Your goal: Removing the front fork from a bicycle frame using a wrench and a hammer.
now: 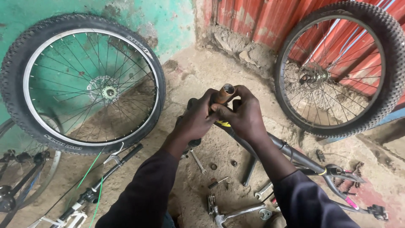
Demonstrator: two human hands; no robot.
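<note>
Both hands' fingers, left hand and right hand, clamped around rusty steerer tube.

A rusty, matt metal tube is showing dull brown; the frame is gleaming glossy black; the concrete floor is looking rough.

Rust-brown steerer tube above a black bicycle frame with yellow marking; black knobby tyres on silver-rimmed wheels, against a green wall and red corrugated sheeting, over dusty tan floor
</note>
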